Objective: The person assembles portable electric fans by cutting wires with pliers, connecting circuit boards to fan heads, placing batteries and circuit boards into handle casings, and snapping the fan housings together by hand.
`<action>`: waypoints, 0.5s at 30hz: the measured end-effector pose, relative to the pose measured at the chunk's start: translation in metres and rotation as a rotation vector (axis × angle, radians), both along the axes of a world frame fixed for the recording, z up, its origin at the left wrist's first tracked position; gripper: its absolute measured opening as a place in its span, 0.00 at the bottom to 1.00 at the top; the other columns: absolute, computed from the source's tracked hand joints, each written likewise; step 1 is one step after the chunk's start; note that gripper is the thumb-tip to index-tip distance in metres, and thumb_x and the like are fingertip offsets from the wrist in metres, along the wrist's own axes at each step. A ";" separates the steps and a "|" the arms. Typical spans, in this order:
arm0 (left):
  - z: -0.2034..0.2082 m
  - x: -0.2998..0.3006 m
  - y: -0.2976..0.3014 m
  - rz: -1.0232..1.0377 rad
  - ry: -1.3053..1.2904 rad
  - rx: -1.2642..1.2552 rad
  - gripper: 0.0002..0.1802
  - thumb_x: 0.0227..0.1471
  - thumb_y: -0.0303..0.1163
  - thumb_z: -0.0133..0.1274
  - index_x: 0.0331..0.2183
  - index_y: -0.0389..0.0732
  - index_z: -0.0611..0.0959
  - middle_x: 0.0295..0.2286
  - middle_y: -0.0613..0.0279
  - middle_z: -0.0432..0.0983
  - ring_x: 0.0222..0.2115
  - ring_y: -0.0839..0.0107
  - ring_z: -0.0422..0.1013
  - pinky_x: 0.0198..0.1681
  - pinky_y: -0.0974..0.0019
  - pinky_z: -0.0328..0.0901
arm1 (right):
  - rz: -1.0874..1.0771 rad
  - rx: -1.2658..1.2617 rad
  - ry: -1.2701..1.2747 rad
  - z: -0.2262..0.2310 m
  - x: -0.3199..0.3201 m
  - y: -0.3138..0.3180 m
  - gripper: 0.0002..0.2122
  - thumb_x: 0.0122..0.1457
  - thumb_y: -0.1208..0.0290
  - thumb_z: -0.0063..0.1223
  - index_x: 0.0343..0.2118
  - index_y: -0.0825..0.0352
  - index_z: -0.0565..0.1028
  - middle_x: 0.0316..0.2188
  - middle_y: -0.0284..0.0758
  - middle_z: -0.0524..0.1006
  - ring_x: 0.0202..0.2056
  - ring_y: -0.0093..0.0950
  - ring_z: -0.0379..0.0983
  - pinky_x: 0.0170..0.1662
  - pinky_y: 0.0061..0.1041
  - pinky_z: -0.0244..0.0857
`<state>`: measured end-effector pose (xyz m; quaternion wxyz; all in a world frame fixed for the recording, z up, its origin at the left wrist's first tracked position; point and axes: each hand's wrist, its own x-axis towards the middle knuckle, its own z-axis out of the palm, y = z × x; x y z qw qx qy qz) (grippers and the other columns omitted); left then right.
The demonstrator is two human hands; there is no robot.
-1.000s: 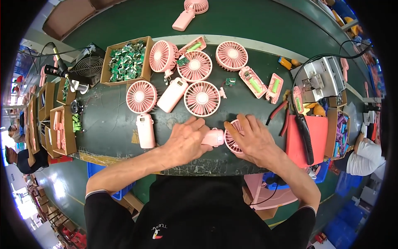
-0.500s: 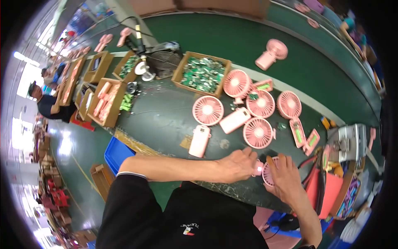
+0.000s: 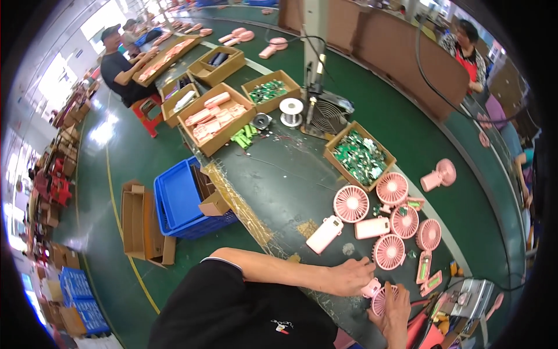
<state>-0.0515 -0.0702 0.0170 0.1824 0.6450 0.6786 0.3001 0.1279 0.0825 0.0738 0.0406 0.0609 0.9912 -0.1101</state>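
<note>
A small pink handheld fan (image 3: 382, 300) is between my hands at the table's near edge. My left hand (image 3: 351, 277) is closed at its neck end, with the fingers covering part of it. My right hand (image 3: 396, 314) curls round the round fan head. Just beyond lie several more pink fans, the nearest a round caged head (image 3: 389, 251). Left of it rests a pink handle casing (image 3: 372, 228), with another fan's pink handle (image 3: 324, 234) farther left. To the right, an opened pink handle (image 3: 424, 266) shows a green part inside.
A cardboard box of green circuit boards (image 3: 360, 158) stands beyond the fans. Farther left are a solder spool (image 3: 291, 111), a box of pink casings (image 3: 216, 119) and green pieces (image 3: 244, 137). A blue crate (image 3: 180, 198) stands beside the table. A metal device (image 3: 469, 298) sits right.
The view has swung left, so the table and hands appear farther right and lower, and more of the left side shows. Both hands stay on the fan.
</note>
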 end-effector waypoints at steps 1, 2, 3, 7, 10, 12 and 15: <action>0.005 0.000 -0.001 0.029 -0.030 0.004 0.20 0.43 0.36 0.59 0.34 0.30 0.76 0.36 0.49 0.66 0.40 0.53 0.64 0.33 0.55 0.69 | -0.021 -0.011 -0.022 -0.002 0.004 0.000 0.45 0.23 0.67 0.73 0.54 0.69 0.66 0.48 0.50 0.64 0.47 0.49 0.63 0.48 0.43 0.63; 0.009 0.001 -0.004 0.053 -0.063 0.008 0.20 0.43 0.36 0.59 0.34 0.31 0.76 0.36 0.49 0.67 0.40 0.53 0.65 0.34 0.55 0.69 | -0.012 -0.004 -0.022 -0.006 0.004 0.002 0.45 0.23 0.67 0.73 0.54 0.69 0.66 0.48 0.50 0.64 0.47 0.49 0.63 0.48 0.43 0.63; 0.017 -0.004 -0.009 0.092 -0.083 0.065 0.19 0.43 0.35 0.58 0.36 0.33 0.77 0.35 0.49 0.68 0.40 0.52 0.65 0.36 0.53 0.68 | -0.026 0.001 -0.008 -0.008 0.009 0.002 0.45 0.23 0.67 0.73 0.54 0.68 0.66 0.48 0.50 0.64 0.47 0.49 0.63 0.48 0.43 0.63; -0.015 -0.035 -0.030 0.166 0.073 0.135 0.15 0.42 0.32 0.56 0.37 0.43 0.79 0.30 0.54 0.70 0.33 0.53 0.69 0.33 0.51 0.64 | -0.047 -0.023 -0.018 0.000 0.005 -0.003 0.44 0.29 0.66 0.72 0.56 0.64 0.65 0.50 0.49 0.64 0.49 0.48 0.64 0.50 0.43 0.63; 0.008 -0.051 -0.031 0.257 0.278 -0.053 0.15 0.46 0.40 0.59 0.36 0.44 0.79 0.31 0.53 0.71 0.32 0.52 0.70 0.32 0.50 0.66 | -0.049 -0.041 -0.011 -0.004 -0.005 0.006 0.41 0.33 0.65 0.71 0.56 0.64 0.66 0.50 0.48 0.65 0.50 0.48 0.63 0.53 0.42 0.61; 0.019 -0.062 -0.034 0.239 0.289 -0.190 0.19 0.44 0.38 0.62 0.37 0.38 0.79 0.35 0.53 0.72 0.35 0.52 0.70 0.33 0.54 0.68 | -0.042 -0.031 -0.003 0.000 -0.010 0.006 0.40 0.35 0.64 0.70 0.56 0.64 0.66 0.50 0.47 0.64 0.49 0.46 0.64 0.52 0.41 0.61; 0.035 -0.063 -0.027 0.240 0.320 -0.127 0.29 0.39 0.35 0.66 0.42 0.33 0.75 0.39 0.53 0.71 0.40 0.54 0.69 0.36 0.57 0.68 | -0.067 -0.003 0.009 0.001 -0.004 0.008 0.36 0.40 0.62 0.68 0.55 0.65 0.66 0.49 0.45 0.64 0.48 0.42 0.64 0.51 0.37 0.63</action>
